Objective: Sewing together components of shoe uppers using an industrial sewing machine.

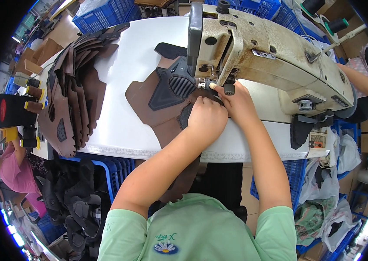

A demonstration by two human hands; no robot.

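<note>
A brown shoe upper (142, 95) with a black ribbed moulded panel (172, 90) lies flat on the white sewing table, its right part under the needle area of a worn cream sewing machine (258, 41). My left hand (208, 116) is closed on the upper's near edge, fingers curled in beside the needle. Just right of it, my right hand (239, 103) pinches the work close to the presser foot (202, 83). The machine head partly hides those right fingertips. Part of the upper hangs over the table's front edge beneath my left forearm.
A fanned stack of brown uppers (73, 82) lies on the table's left side, near thread spools (34, 92). Below stands a blue crate (121, 172) beside black shoe parts (82, 204). Plastic bags (323, 187) hang at right. Other people sit at both sides.
</note>
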